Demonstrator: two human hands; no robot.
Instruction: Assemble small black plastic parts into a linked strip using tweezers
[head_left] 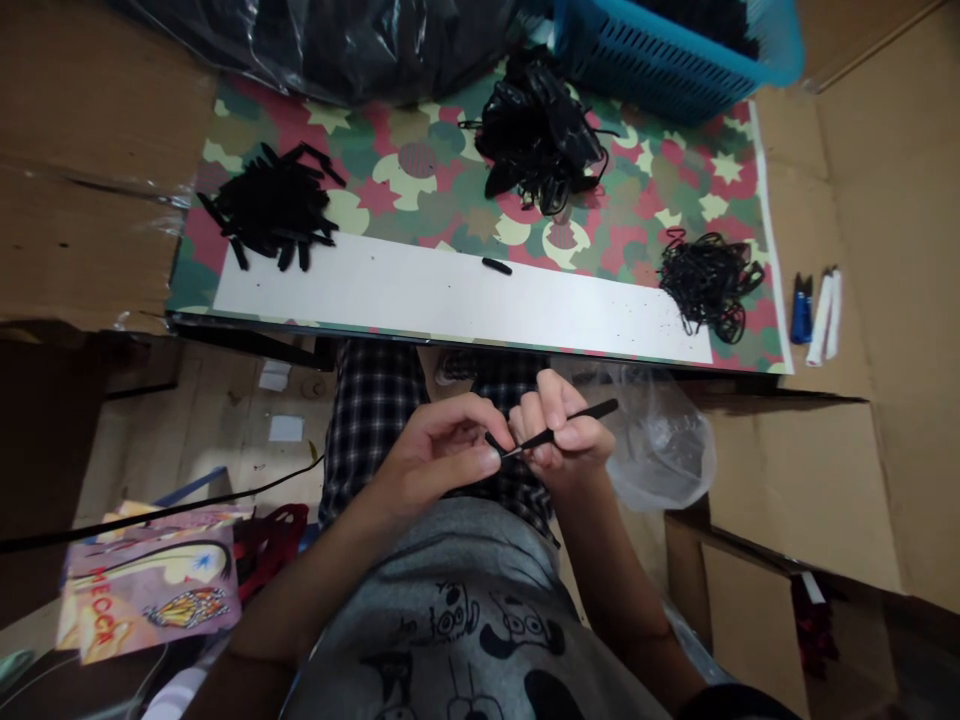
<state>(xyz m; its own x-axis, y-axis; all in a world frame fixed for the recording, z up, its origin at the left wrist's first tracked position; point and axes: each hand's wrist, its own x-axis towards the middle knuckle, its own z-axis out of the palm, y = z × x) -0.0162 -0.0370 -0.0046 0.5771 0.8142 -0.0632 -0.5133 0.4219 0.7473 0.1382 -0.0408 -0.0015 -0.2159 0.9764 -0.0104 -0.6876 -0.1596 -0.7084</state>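
Note:
Over my lap, in front of the table edge, my two hands meet. My left hand [450, 440] pinches a small black piece [492, 441] between thumb and fingertips; it resembles the short black strips in the pile. My right hand [562, 430] is closed around a slim black tool [600, 409] that looks like tweezers. Its thin metal tip points left and touches or nearly touches the small piece. One short black strip [496, 266] lies alone on the white paper [420, 290]. To its left is a heap of black strips [274, 205].
Black loops [712, 285] lie at the table's right, and a larger black bundle [544, 130] farther back. Behind stand a blue basket [667, 60] and a dark plastic bag [360, 45]. Blue-handled snips [802, 310] rest at right. A clear plastic bag [664, 450] hangs below the edge.

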